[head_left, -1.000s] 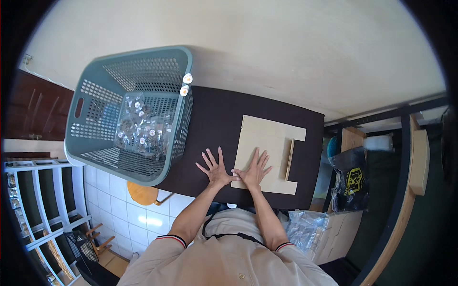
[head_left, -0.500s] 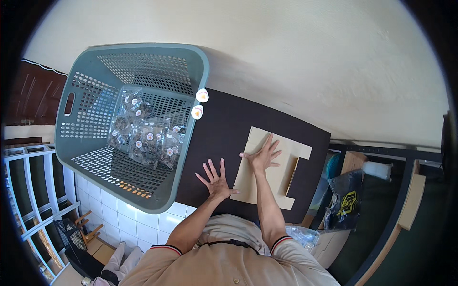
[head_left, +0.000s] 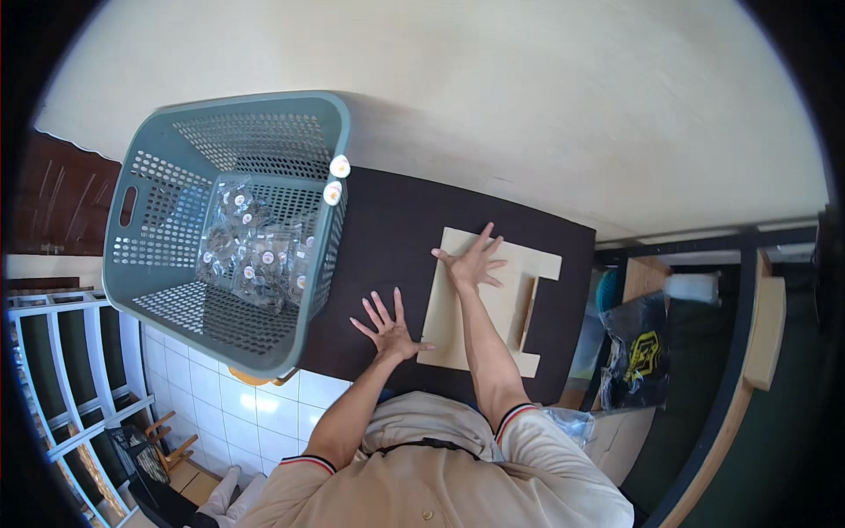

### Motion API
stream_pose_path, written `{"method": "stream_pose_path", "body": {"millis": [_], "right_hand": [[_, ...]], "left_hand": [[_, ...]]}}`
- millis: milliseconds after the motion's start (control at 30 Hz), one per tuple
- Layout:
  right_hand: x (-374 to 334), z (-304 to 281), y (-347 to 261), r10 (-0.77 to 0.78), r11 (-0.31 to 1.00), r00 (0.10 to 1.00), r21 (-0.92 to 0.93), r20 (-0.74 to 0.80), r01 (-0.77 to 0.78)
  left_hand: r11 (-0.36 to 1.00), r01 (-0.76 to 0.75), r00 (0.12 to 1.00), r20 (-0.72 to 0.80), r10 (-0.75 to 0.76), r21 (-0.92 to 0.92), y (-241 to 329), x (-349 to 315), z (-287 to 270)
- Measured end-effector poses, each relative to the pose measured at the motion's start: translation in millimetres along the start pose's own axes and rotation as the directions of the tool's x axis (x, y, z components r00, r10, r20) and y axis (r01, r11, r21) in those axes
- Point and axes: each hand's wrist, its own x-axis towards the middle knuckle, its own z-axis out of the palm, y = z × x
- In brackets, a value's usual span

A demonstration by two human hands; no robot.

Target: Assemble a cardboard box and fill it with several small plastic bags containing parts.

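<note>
A flat tan cardboard piece [head_left: 444, 308] lies on the dark tabletop [head_left: 387, 229]. Its right side has a cut-out, with a narrow flap [head_left: 528, 314] standing up there. My right hand [head_left: 473, 267] rests spread on the far part of the cardboard, one fingertip reaching past the far edge. Nothing is held in it. My left hand [head_left: 390, 337] lies palm down on the table beside the cardboard's left edge, fingers apart and empty, its thumb pointing to the near left corner of the board.
At the left, a large grey-green perforated basket [head_left: 339, 132] holds several clear packets [head_left: 255, 255]. Two round white stickers [head_left: 332, 193] sit on its rim. A pale wall [head_left: 493, 106] bounds the table's far side. To the right are a black bag [head_left: 635, 352] and dark shelf framing.
The whole view has shifted a little. My right hand has slid slightly toward the cardboard's far edge, fingers still spread. My left hand stays almost in place beside the board.
</note>
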Motion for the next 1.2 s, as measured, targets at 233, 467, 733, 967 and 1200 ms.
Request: {"method": "stream_pose_path", "body": {"millis": [233, 467, 733, 967, 1200], "right_hand": [[-36.6, -12.6, 150.9, -0.411, 0.909, 0.910, 0.058, -0.045, 0.413], [-44.8, -38.4, 293.9, -0.358, 0.897, 0.893, 0.163, -0.273, 0.410], [-27.5, -61.9, 298.3, -0.169, 0.900, 0.985, 0.403, -0.037, 0.169], [-50.0, -54.8, 266.5, -0.025, 0.755, 0.984, 0.648, 0.177, -0.098], [-45.2, -60.0, 268.4, -0.162, 0.683, 0.982, 0.729, 0.099, 0.039]], "left_hand": [[1.000, -0.021, 0.999, -0.027, 0.021, 0.004, 3.5, -9.3, 9.6], [0.992, -0.124, 0.969, -0.214, 0.119, -0.008, 23.8, -30.1, 30.4], [0.937, -0.216, 0.943, -0.309, 0.127, -0.274, 54.4, -36.3, 41.0], [0.872, -0.162, 0.942, -0.335, -0.002, -0.461, 56.6, -24.6, 44.0], [0.844, -0.406, 0.824, -0.540, 0.173, -0.349, 70.9, -46.4, 57.3]]}}
